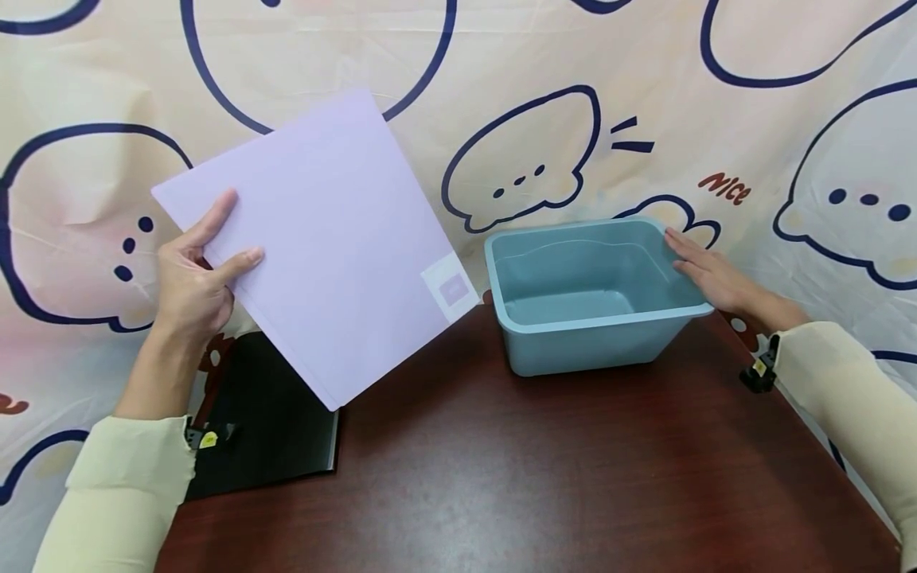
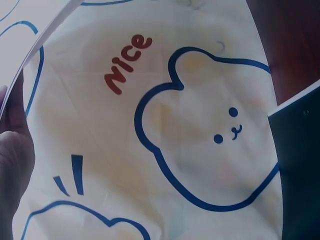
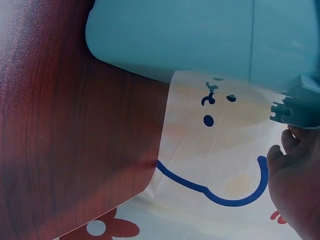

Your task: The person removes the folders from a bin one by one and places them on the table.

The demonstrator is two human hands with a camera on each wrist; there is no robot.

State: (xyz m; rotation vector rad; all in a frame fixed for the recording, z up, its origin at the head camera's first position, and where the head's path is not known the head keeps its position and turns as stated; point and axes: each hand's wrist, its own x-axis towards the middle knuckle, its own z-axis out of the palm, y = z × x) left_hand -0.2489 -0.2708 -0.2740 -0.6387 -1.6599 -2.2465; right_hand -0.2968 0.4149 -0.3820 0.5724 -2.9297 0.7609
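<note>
My left hand (image 1: pixel 193 278) holds a lavender file folder (image 1: pixel 337 247) by its left edge, thumb on the near face. The folder is tilted in the air above the table and has a small clear label pocket at its right corner. In the left wrist view, only part of that hand (image 2: pixel 15 160) and the folder's edge (image 2: pixel 37 42) show. At the right, a blue-grey plastic bin (image 1: pixel 580 350) stands upright on the table, its visible inside bare. My right hand (image 1: pixel 716 274) grips the bin's right end at the rim; the right wrist view shows fingers (image 3: pixel 290 142) curled beneath it.
A black folder-like item (image 1: pixel 286 430) lies on the dark red-brown wooden table (image 1: pixel 516 469) at the left, beneath the lavender folder. A cartoon-printed cloth (image 1: pixel 516 48) hangs behind the table and down its sides.
</note>
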